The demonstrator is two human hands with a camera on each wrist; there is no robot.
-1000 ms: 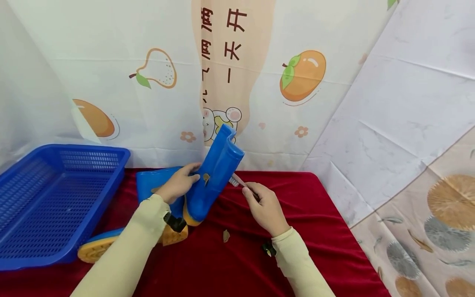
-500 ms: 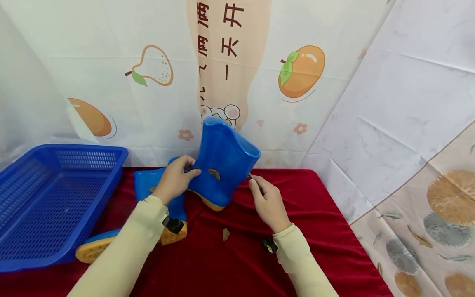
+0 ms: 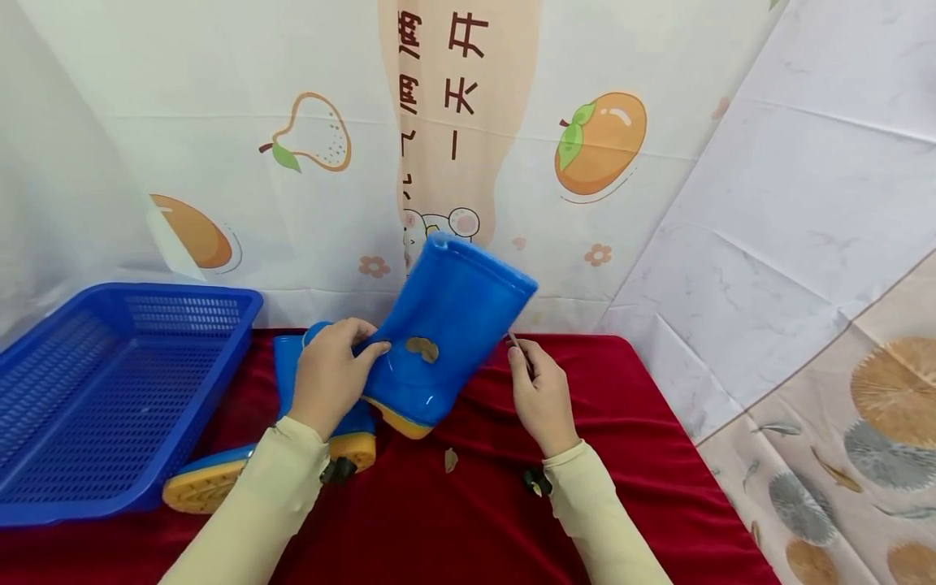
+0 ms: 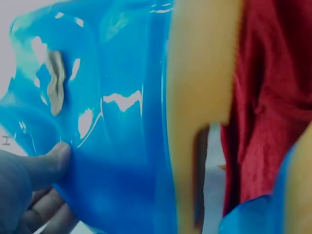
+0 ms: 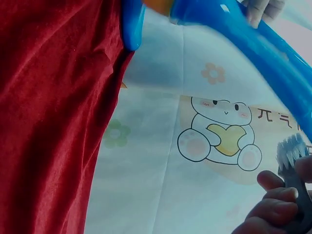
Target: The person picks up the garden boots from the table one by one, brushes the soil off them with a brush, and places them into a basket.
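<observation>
A blue rain boot [image 3: 461, 317] with a yellow sole is held up, tilted, over the red cloth. My left hand [image 3: 332, 370] grips it at the back of the ankle, thumb on the near side. On the boot's side sits a brown, mud-like patch [image 4: 56, 83]. My right hand [image 3: 543, 396] pinches the handle of a small brush [image 5: 292, 156]; its pale bristles point up close to the boot's shaft in the right wrist view. In the head view the boot hides the brush head.
More blue boots with yellow soles lie behind my left arm, one sole [image 3: 208, 486] facing forward. A blue plastic basket [image 3: 244, 325] stands at the left. A small brown flake [image 3: 450, 460] rests on the red cloth [image 3: 621, 455]. A printed curtain [image 3: 322, 236] hangs behind.
The held boot has turned so its broad side faces the head camera, and its top has tipped to the right. My right hand with the brush has shifted slightly right.
</observation>
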